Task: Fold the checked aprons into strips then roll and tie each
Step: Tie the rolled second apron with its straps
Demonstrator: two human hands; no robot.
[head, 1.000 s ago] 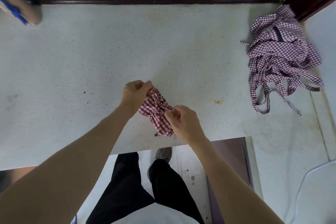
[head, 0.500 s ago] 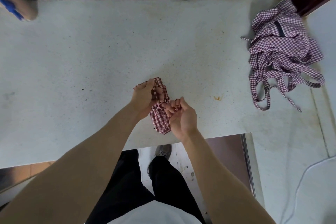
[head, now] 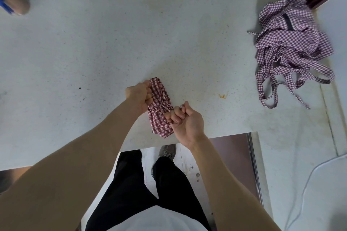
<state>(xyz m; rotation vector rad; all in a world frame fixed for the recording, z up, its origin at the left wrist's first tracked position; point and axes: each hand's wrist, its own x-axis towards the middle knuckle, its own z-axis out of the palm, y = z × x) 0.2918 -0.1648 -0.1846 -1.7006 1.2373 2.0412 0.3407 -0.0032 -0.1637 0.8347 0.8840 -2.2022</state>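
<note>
Rolled apron (head: 159, 107) held between both hands (head: 139, 95) (head: 185, 121).

One rolled apron (head: 160, 107) is sitting between two hands, left (head: 138, 94) and right (head: 185, 120). One loose apron heap (head: 289, 43) is lying on one worktop (head: 112, 43); its count cannot be told.

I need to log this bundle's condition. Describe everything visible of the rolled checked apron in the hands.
The rolled apron is a compact roll of thin red-and-white checked cloth, cinched at its middle by a strap so both ends flare. It lies lengthwise away from the person, near the front edge of the pale speckled counter. The left hand grips its far half; the right hand pinches at the tie.
</note>
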